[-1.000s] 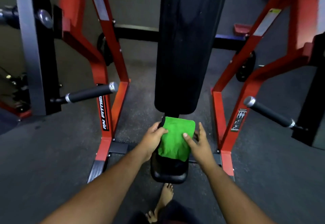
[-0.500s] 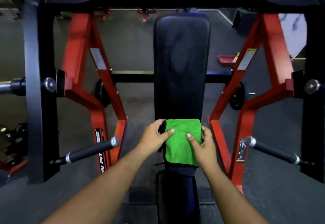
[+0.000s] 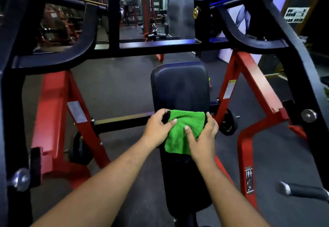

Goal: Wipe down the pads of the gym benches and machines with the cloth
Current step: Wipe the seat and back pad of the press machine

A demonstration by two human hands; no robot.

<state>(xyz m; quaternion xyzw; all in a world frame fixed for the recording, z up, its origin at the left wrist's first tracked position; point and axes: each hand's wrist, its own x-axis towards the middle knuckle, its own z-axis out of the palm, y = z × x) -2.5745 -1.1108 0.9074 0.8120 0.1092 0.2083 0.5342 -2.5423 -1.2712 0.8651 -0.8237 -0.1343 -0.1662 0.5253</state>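
A green cloth (image 3: 183, 128) lies spread across the middle of the machine's black back pad (image 3: 179, 87). My left hand (image 3: 157, 130) grips the cloth's left edge, fingers curled round the pad's side. My right hand (image 3: 204, 134) holds the right edge, thumb on the cloth and fingers wrapped round the pad's other side. Below the cloth the black pad (image 3: 185, 185) runs down toward me. The part of the pad under the cloth is hidden.
A red and black machine frame (image 3: 58, 105) flanks the pad on both sides. A black crossbar (image 3: 160, 45) runs overhead. A handle grip (image 3: 302, 192) juts in at lower right. Grey rubber floor (image 3: 115, 87) lies behind, with more machines far back.
Both hands have slid the cloth up the back pad from its lower end to its middle. My view has tilted upward, bringing the pad's top and the crossbar into sight.
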